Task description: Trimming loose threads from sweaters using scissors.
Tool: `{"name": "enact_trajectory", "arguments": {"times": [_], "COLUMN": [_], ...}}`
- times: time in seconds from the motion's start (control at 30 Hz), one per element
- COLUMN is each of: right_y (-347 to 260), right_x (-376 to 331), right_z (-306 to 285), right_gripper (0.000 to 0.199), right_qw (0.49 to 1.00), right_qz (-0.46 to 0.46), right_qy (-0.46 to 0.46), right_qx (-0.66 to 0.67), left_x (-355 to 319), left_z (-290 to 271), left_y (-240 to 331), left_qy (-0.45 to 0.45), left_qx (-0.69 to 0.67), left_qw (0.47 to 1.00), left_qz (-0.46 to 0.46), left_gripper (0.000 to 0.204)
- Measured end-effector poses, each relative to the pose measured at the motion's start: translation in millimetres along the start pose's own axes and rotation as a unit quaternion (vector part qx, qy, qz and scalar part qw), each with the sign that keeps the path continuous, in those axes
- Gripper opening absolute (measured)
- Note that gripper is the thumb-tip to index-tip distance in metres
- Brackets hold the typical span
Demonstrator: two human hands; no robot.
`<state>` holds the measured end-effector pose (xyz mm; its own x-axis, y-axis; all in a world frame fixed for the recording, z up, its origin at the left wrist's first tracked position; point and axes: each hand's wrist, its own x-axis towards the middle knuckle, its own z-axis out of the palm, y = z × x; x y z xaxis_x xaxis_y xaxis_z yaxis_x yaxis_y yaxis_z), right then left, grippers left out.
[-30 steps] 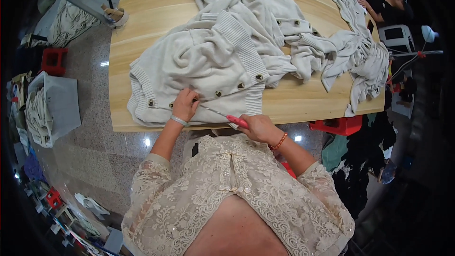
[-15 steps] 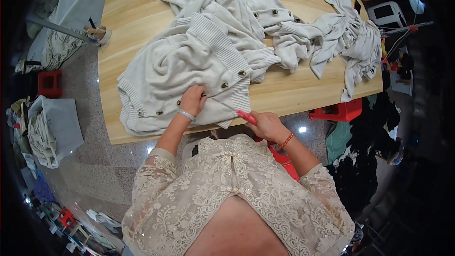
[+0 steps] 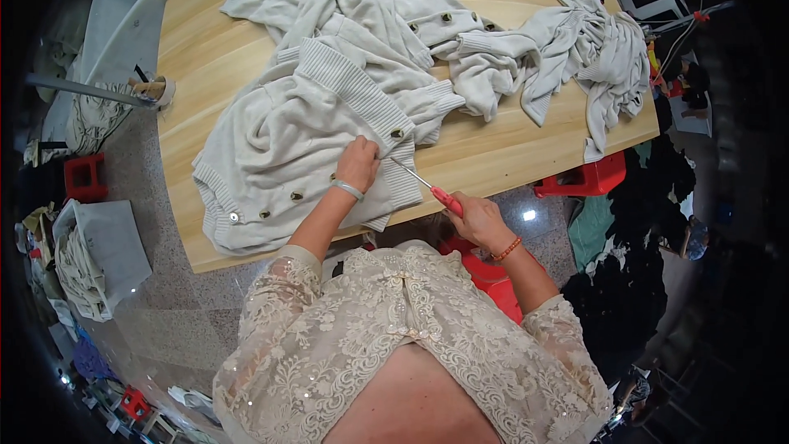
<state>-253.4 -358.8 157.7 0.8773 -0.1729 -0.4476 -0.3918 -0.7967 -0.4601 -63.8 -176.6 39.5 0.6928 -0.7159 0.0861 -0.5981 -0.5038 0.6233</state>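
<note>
A cream knitted cardigan (image 3: 279, 140) with dark buttons lies spread on the wooden table (image 3: 501, 148). My left hand (image 3: 359, 163) presses down on its buttoned front edge near the table's near side. My right hand (image 3: 477, 218) holds a small red-handled cutting tool (image 3: 427, 185) whose metal tip points at the cardigan's edge just right of my left hand. A silver bangle sits on my left wrist and a red bead bracelet on my right.
More cream knitwear (image 3: 567, 41) is piled across the table's far and right side. A grey bin of garments (image 3: 90, 255) and a red stool (image 3: 82, 177) stand on the floor at left. Another red stool (image 3: 579, 181) is under the table's right end.
The cardigan has been drawn toward me and to the right. My left hand has slid right along its button edge, and the tool's tip has come up to the fabric.
</note>
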Motion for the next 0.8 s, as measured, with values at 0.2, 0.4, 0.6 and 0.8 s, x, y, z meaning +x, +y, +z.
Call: {"name": "enact_trajectory", "arguments": {"times": [0.2,0.4,0.6,0.8], "right_y": [1,15,22,25], "right_x": [-5,-6,0,5], "right_z": [3,2,-9,-10], "right_gripper": [0.023,0.022,0.024,0.025], "right_qw": [0.999,0.995,0.999,0.995], "right_qz": [-0.022,-0.017,0.035,0.038], "right_qy": [-0.037,0.086,0.037,0.055], "right_qx": [0.013,0.037,-0.013,0.072], "left_x": [-1,40,58,51], "left_z": [0,1,31,6], "left_y": [-21,28,-1,11], "left_qy": [-0.038,0.058,0.002,-0.016], "left_qx": [-0.054,-0.074,-0.078,-0.112], "left_qw": [0.996,0.995,0.997,0.991], "left_qz": [0.066,0.045,0.03,0.074], "left_gripper": [0.02,0.045,0.028,0.017]}}
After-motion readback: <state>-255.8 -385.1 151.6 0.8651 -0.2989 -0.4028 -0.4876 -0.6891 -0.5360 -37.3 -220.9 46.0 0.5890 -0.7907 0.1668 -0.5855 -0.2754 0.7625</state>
